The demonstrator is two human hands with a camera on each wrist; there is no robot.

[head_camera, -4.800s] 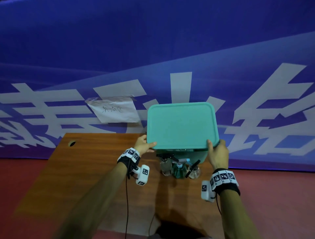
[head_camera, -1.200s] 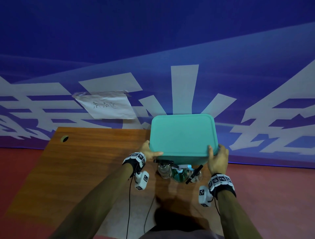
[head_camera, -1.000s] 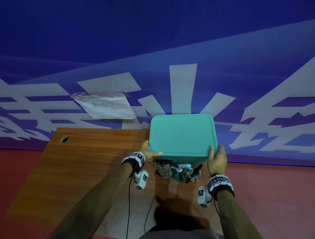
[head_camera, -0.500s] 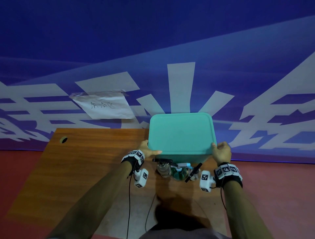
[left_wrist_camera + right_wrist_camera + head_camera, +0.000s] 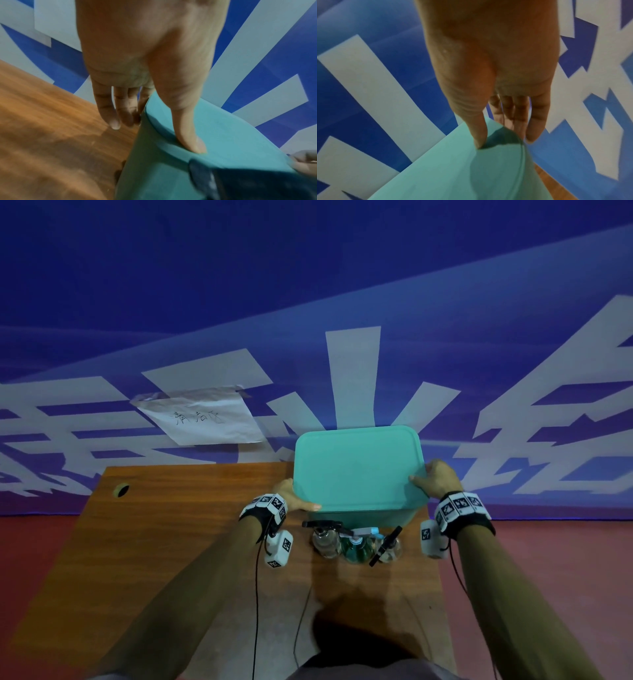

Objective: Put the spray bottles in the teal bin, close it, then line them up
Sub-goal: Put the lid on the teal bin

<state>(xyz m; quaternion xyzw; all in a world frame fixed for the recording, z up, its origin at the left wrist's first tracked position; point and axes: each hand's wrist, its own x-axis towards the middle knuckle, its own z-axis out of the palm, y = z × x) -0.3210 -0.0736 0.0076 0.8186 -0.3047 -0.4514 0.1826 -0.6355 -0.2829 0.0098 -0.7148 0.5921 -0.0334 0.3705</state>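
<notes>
A person stands at a wooden table (image 5: 178,546), both hands on a teal bin (image 5: 376,513) at its far edge. The lid (image 5: 356,465) is on. The left hand (image 5: 294,501) grips the bin's left edge: the left wrist view shows its thumb (image 5: 187,129) pressed along the lid's rim and the fingers (image 5: 109,108) reaching down the outer wall. The right hand (image 5: 436,482) pinches the right edge the same way, thumb (image 5: 477,129) on top, fingers (image 5: 534,119) down beside the wall.

Three spray bottles (image 5: 356,542) stand on the table just in front of the bin, touching one another, outside it.

The bin looks like thin, smooth plastic, probably light and slightly flexible; opposite rims give the surest hold. The bottles seem clear and part-filled, so top-heavy; I would take each by the neck under the trigger.

Only the head view shows the bottles. Only the wrist views show the thumbs' placement; whether the lid is fully seated is hard to tell through the blur.
</notes>
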